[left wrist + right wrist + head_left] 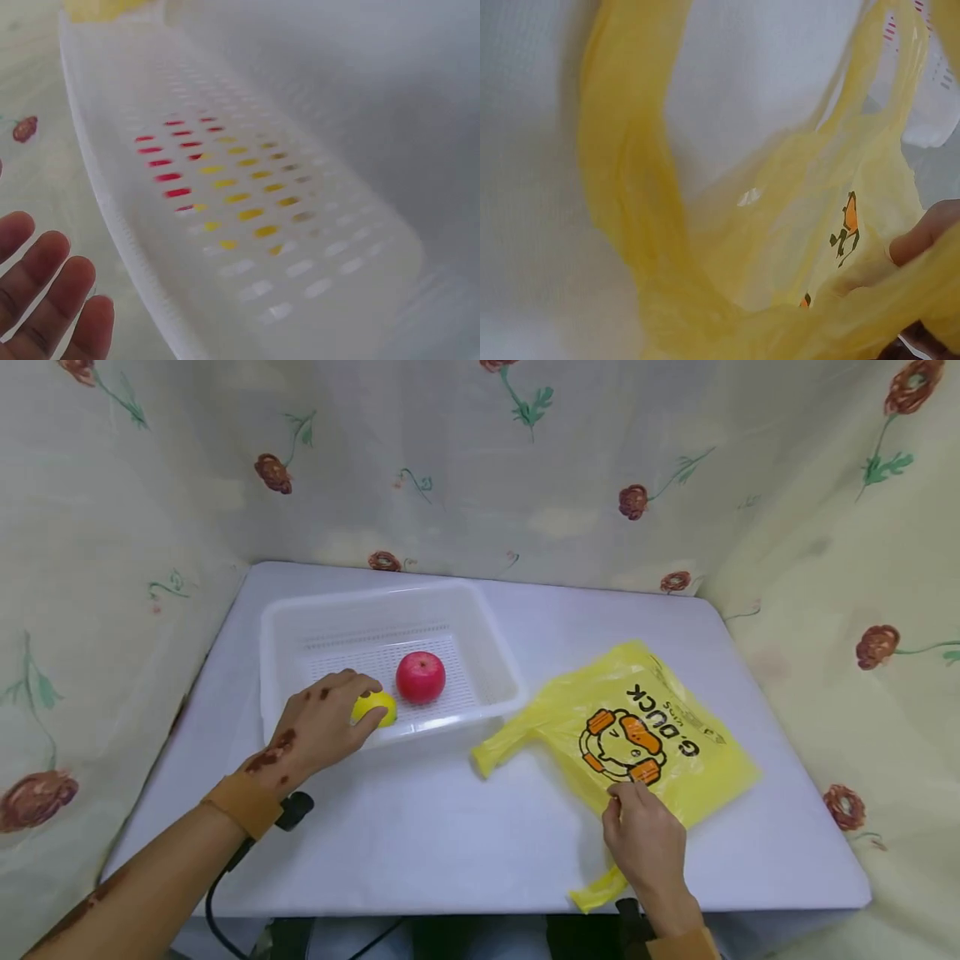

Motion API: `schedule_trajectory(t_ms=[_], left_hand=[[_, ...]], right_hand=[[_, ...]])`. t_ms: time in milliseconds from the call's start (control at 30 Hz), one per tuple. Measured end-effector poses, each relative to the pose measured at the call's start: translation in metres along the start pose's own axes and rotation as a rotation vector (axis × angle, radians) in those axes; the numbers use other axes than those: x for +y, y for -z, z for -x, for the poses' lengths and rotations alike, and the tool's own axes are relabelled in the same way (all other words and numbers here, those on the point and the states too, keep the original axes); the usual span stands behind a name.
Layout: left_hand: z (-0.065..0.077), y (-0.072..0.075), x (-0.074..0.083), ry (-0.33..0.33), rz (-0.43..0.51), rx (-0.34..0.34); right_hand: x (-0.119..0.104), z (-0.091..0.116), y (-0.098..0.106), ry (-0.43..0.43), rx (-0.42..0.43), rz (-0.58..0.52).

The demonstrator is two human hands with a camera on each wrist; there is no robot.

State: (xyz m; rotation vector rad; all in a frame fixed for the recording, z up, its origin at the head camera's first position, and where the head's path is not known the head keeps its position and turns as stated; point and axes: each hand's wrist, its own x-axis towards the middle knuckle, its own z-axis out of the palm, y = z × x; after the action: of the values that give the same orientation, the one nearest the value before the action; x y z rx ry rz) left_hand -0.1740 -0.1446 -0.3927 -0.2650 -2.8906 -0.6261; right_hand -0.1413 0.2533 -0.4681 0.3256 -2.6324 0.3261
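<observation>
In the head view, my left hand [322,718] hovers over the near side of a white plastic basket [498,693]. Thumb and fingers lie on either side of a yellow, lemon-like fruit [380,708], partly hiding it. The left wrist view shows loosely bent fingers [45,274] apart from the fruit, whose yellow shows through the basket's slots. A red apple [421,677] sits right of the yellow fruit inside the basket. With thumb and fingertips, my right hand [647,835] pinches the near edge of a yellow plastic bag [697,777] with a duck print, its mouth parted in the right wrist view.
Both items rest on a white-covered table [450,835]. Flower-patterned curtains [465,485] enclose its back and sides. One bag handle [495,752] reaches toward the basket's near right corner; the other handle [600,889] hangs near the front edge.
</observation>
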Motion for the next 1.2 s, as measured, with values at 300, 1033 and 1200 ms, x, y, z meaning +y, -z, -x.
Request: schedule_trajectory(t_ms=[300, 1033, 1200], left_hand=[[-0.028, 0.016, 0.005, 0.013, -0.041, -0.063], [-0.072, 0.039, 0.02, -0.029, -0.236, -0.268], [-0.08, 0.037, 0.024, -0.027, -0.296, -0.308]], right_hand=[[0.002, -0.003, -0.002, -0.023, -0.007, -0.037], [0.013, 0.01, 0.001, -0.097, -0.011, -0.047], [0.015, 0.01, 0.001, -0.086, 0.027, -0.07]])
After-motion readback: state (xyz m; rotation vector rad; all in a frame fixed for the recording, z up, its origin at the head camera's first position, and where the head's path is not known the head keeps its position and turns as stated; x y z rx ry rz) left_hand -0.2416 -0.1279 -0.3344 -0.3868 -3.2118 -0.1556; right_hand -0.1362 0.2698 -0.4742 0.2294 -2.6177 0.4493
